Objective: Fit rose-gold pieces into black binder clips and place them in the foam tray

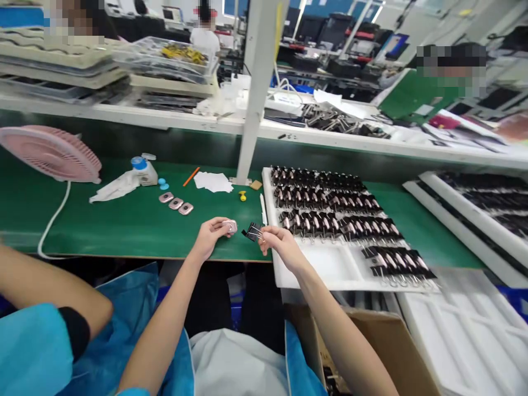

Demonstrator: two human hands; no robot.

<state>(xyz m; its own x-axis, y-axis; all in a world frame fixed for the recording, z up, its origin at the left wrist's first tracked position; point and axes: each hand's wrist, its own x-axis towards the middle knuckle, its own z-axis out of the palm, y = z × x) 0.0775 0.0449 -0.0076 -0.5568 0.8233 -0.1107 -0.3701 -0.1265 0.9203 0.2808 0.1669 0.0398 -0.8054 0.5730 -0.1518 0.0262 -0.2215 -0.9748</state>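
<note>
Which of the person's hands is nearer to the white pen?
The right hand, holding a black clip, is nearer, just on the near side of the white pen. The left hand, holding a pink part, is farther off, to the pen's left.

We wear an open, bright blue smock (300, 360) with pale edging | our top (235, 363) light grey | our trousers (210, 305) black | our left hand (209, 236) and right hand (281, 243) bare

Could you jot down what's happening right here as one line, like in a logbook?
left hand: holds pink part | right hand: holds black clip | part and clip: apart | white tray: right of both hands
</note>
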